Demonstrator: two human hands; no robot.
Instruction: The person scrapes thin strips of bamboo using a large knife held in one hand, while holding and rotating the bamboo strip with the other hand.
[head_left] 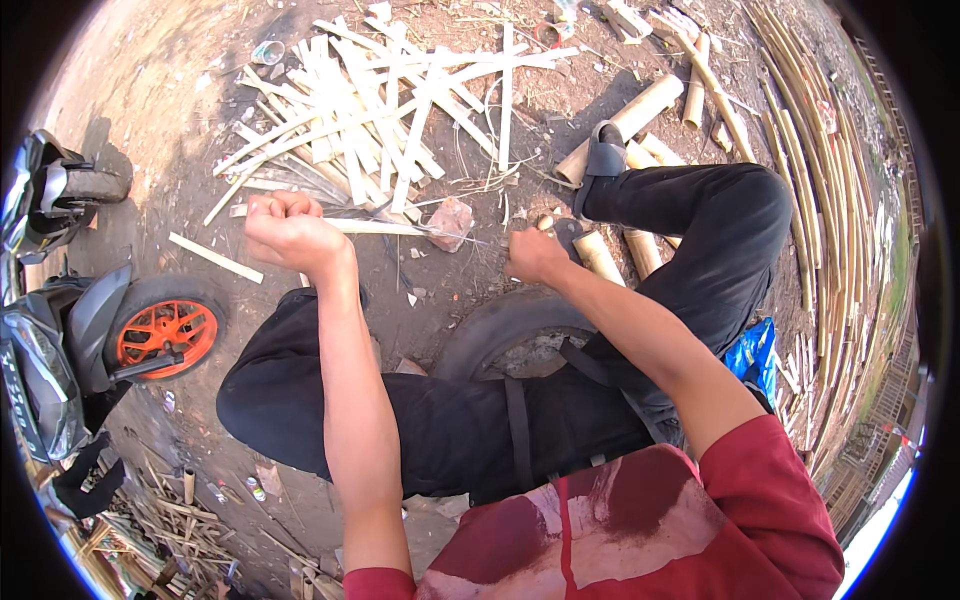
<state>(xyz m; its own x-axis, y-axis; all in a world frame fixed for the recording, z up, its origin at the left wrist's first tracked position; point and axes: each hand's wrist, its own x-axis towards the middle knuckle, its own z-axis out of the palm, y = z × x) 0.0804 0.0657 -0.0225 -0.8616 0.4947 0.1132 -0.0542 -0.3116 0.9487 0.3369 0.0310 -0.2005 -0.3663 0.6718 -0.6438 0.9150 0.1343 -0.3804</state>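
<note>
Dirt ground (165, 208) — left fingers (294, 203) tightly curled

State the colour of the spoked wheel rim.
The rim is bright orange, clearest in the head view.

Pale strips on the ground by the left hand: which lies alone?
The single strip between the left hand and orange-rimmed wheel, on bare dirt; the heaped strips overlap.

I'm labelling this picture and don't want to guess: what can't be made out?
All in the head view:
Right hand: its fingers hide whatever its grip closes on.
Pale strip: the part at the left hand is hidden by that hand.
Tyre on the ground: partly covered by the black trousers.
Orange-wheeled motorbike: cut off by the picture's left rim.
Blue thing: partly behind the trousers; its kind is unclear.
</note>
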